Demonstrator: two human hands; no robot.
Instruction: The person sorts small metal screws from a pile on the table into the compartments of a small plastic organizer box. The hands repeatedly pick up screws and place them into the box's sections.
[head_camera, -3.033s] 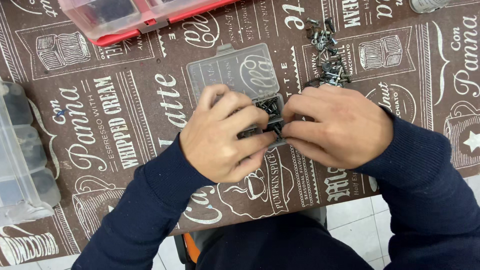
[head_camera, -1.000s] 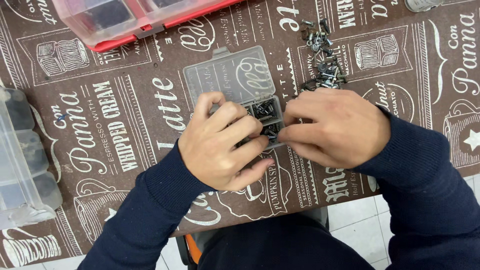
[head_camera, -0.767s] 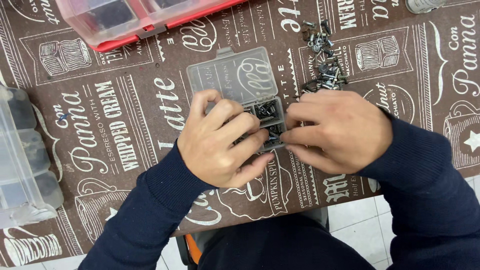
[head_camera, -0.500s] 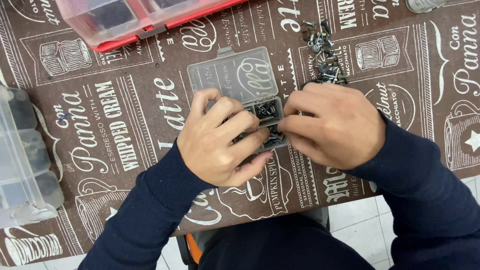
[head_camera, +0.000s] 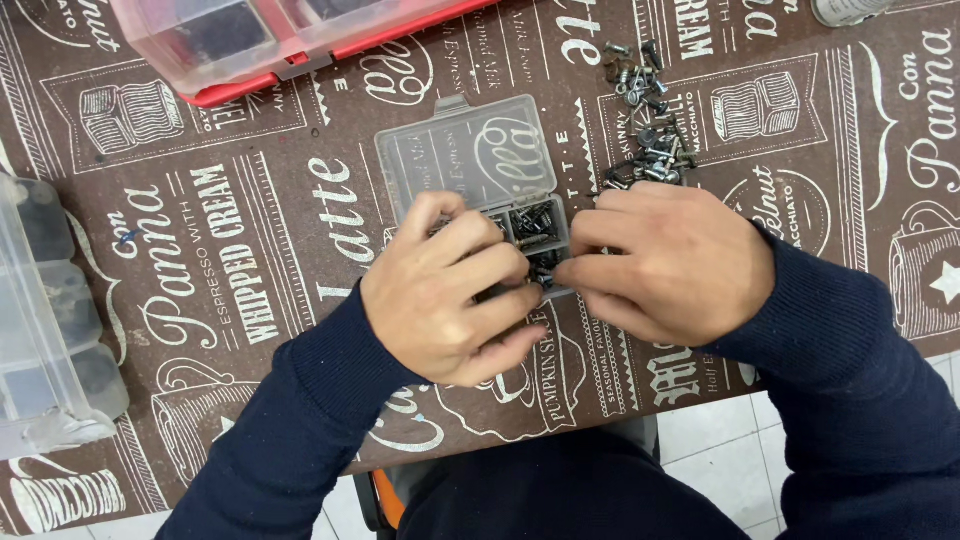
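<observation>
The left hand (head_camera: 450, 295) hides much of the small parts box (head_camera: 530, 230).

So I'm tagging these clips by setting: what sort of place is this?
Probably a home table used as a hobby bench. A printed brown tablecloth covers it, tiled floor shows below, and both hands work over a small clear parts box beside loose screws.

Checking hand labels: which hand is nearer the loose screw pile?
Right. The right hand sits just below the screw pile, its knuckles almost touching; the left hand is farther, across the small clear box.
</observation>
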